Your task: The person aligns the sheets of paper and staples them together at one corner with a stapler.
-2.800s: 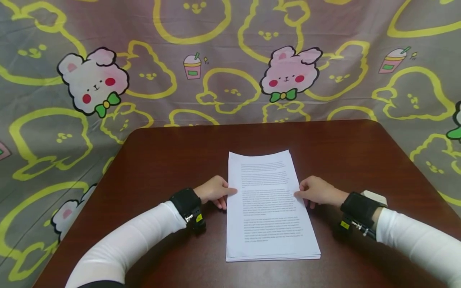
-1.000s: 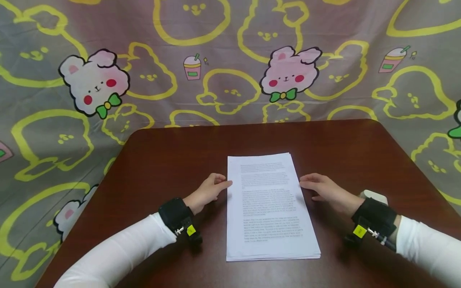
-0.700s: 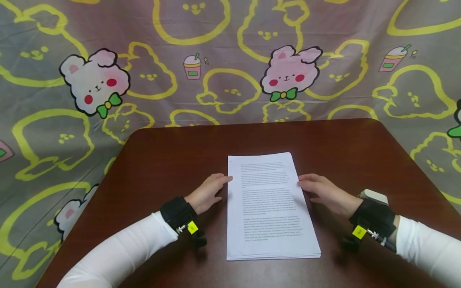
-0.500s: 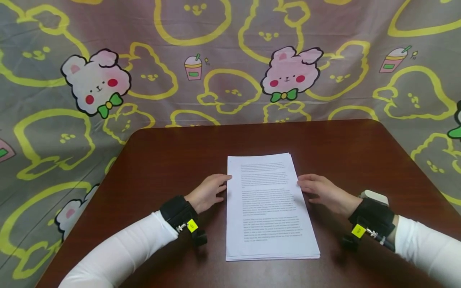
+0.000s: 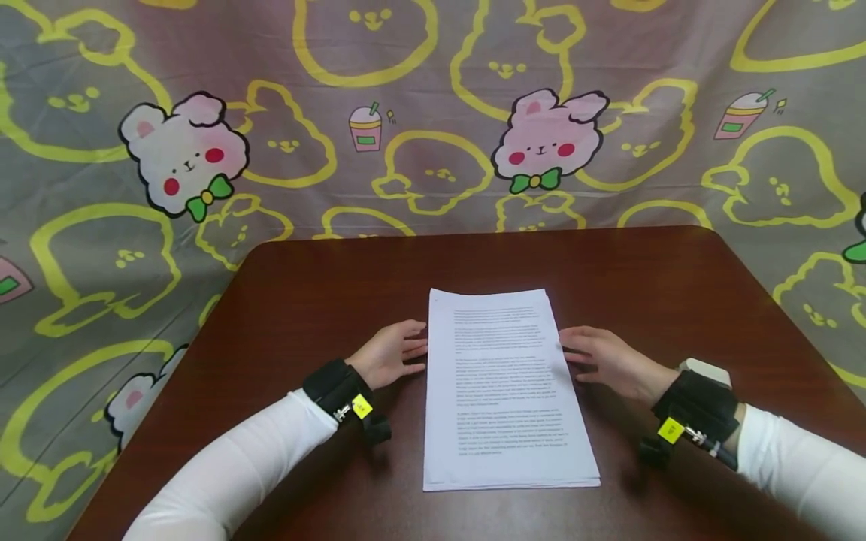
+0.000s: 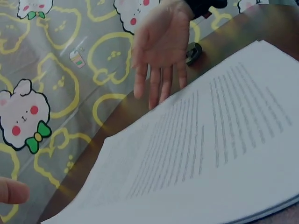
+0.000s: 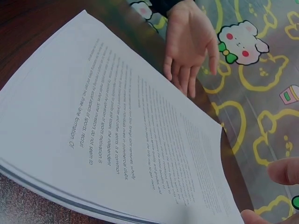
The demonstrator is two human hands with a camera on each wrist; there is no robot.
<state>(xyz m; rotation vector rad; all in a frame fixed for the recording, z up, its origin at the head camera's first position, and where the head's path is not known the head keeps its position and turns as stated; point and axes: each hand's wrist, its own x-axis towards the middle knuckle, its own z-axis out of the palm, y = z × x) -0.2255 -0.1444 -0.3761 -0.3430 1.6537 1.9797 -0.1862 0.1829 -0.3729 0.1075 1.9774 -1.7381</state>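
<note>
A stack of printed paper sheets (image 5: 507,391) lies on the table, its long sides facing my two hands. At its left edge is my left hand (image 5: 387,355), fingers spread and fairly straight, tips right at the sheets' side. My right hand (image 5: 614,364) mirrors it on the right edge, palm turned inward. Both wrist views show the opposite palm with extended fingers: the right hand (image 6: 163,44) and the left hand (image 7: 189,42). The left thumb (image 6: 13,191) and right thumb (image 7: 286,171) stand off the paper. The far edge of the top sheets bows slightly.
The dark red-brown table (image 5: 325,300) extends around the stack. A patterned cloth (image 5: 433,90) hangs behind it. Each wrist carries a black strap with a small camera, the left strap (image 5: 336,389) and the right strap (image 5: 700,406).
Earlier both hands pinched the stack's sides with thumbs on top. Now the thumbs are off the top and the fingers have straightened along the edges. The stack lies in nearly the same place.
</note>
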